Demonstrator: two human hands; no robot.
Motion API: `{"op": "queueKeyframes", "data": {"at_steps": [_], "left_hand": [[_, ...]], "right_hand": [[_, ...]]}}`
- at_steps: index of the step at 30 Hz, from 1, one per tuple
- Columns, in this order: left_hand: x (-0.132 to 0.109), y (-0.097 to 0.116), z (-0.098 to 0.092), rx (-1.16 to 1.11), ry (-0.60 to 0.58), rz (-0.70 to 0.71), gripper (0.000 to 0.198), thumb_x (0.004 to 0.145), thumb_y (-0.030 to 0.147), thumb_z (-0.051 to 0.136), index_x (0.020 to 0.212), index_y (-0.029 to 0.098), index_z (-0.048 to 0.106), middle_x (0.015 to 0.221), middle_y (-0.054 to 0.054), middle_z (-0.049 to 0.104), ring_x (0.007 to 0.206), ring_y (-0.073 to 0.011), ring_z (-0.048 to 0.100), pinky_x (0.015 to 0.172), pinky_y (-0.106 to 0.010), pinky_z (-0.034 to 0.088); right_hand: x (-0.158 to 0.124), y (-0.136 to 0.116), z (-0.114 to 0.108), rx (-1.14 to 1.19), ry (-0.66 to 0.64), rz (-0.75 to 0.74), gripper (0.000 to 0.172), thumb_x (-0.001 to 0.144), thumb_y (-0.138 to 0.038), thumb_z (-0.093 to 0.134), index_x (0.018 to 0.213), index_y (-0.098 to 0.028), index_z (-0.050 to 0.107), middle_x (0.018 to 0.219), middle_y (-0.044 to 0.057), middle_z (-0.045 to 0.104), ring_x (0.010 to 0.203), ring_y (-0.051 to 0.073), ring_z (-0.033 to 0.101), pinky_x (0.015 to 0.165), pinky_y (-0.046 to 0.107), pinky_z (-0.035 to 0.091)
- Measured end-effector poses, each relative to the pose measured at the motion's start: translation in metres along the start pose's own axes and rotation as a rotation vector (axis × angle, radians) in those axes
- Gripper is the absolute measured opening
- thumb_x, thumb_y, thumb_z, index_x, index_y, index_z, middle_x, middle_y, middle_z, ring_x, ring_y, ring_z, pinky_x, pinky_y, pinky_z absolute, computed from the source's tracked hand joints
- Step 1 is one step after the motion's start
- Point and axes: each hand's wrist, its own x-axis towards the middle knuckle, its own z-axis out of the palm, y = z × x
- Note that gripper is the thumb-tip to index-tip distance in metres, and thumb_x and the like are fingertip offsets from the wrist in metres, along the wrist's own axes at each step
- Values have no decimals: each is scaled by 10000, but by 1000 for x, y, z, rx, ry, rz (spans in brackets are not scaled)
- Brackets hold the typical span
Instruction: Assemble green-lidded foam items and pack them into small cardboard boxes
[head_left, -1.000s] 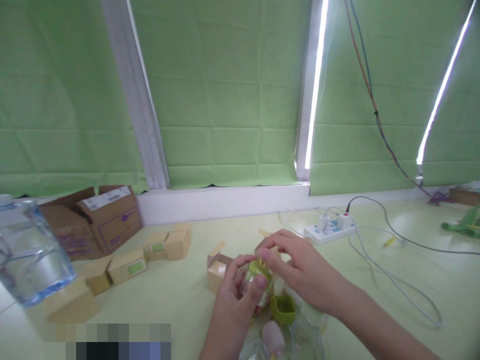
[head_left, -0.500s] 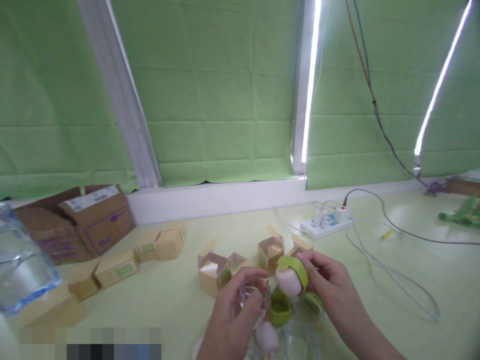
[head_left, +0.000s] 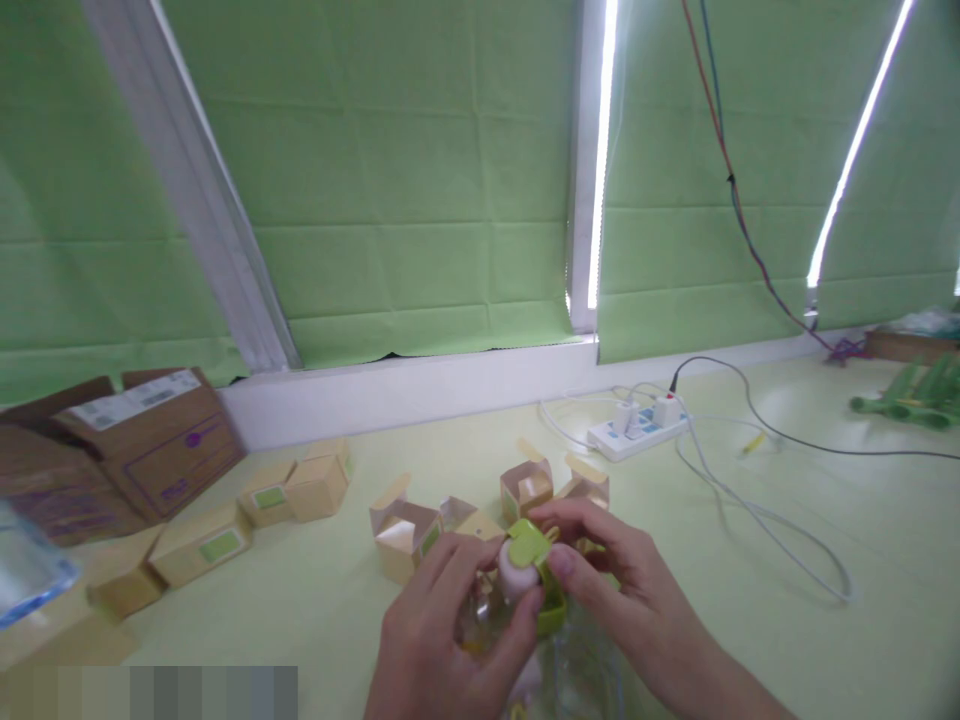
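Note:
In front of me my left hand (head_left: 450, 620) and my right hand (head_left: 619, 590) meet around a small white rounded piece (head_left: 517, 575) with a yellow-green band (head_left: 531, 545) over its top. My left thumb and fingers grip its left and lower side. My right fingertips pinch the band from the right. A clear plastic piece (head_left: 480, 607) shows inside my left hand, partly hidden. Just below, a second green band (head_left: 553, 612) is partly covered. Another white rounded piece (head_left: 527, 680) and clear plastic parts (head_left: 589, 675) lie under my hands.
Several small open cartons, one here (head_left: 405, 540), stand behind my hands. Closed cartons (head_left: 202, 545) line the left, before a large brown box (head_left: 150, 450). A clear plastic container (head_left: 30, 570) is at far left. A power strip (head_left: 637, 432) with cables and green tubes (head_left: 907, 400) are at right.
My right hand has brought the white piece with the green band left and down to my left hand, whose fingers now close on it too. The view has turned slightly right.

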Motion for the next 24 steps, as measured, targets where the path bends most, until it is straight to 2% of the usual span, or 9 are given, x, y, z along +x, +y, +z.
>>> {"op": "queueKeyframes", "data": {"at_steps": [4,8,12,15,18,21,24], "left_hand": [[1,-8,-3,71,-42,119,190,684,187,817,843,289,800,812,-43,752,753,-235,694,703,-271,533],[1,-16,-5,172,-24,242,287,694,184,818,953,308,810,942,-55,785,878,-249,731,812,-268,553],[1,-15,-5,208,-57,324,276,715,177,808,963,299,799,939,-42,797,866,-225,736,831,-236,541],[-1,-10,0,169,-50,301,253,697,161,808,914,288,782,908,-39,784,841,-225,721,832,-246,530],[-6,-6,9,100,54,224,242,663,113,777,831,287,766,803,-27,751,781,-222,677,836,-266,492],[-10,-4,16,75,108,149,182,653,126,744,733,289,751,704,-23,702,721,-225,626,780,-279,463],[-12,-5,17,106,97,157,123,678,165,733,701,286,737,682,-28,684,708,-227,614,751,-284,449]], "right_hand": [[0,-3,1,-195,15,-75,321,842,-327,739,1146,-230,699,1111,67,733,919,211,696,771,291,582],[1,-1,-2,-417,48,-222,281,847,-315,732,1107,-211,720,1000,65,779,852,215,721,774,317,582],[1,-2,-7,-553,57,-365,248,873,-293,681,1083,-167,722,912,74,800,778,220,746,726,325,593],[0,-3,-8,-621,62,-449,236,880,-260,646,1049,-120,734,844,95,790,739,235,744,677,342,594],[-1,-4,-7,-661,67,-496,231,885,-241,630,1021,-95,747,807,104,785,701,233,738,644,343,591],[-2,-5,-5,-675,79,-506,218,878,-226,634,981,-85,765,754,97,779,646,224,729,597,334,581],[-2,-6,-4,-642,89,-471,213,866,-226,651,948,-78,779,721,93,777,605,216,723,564,321,567]]}}
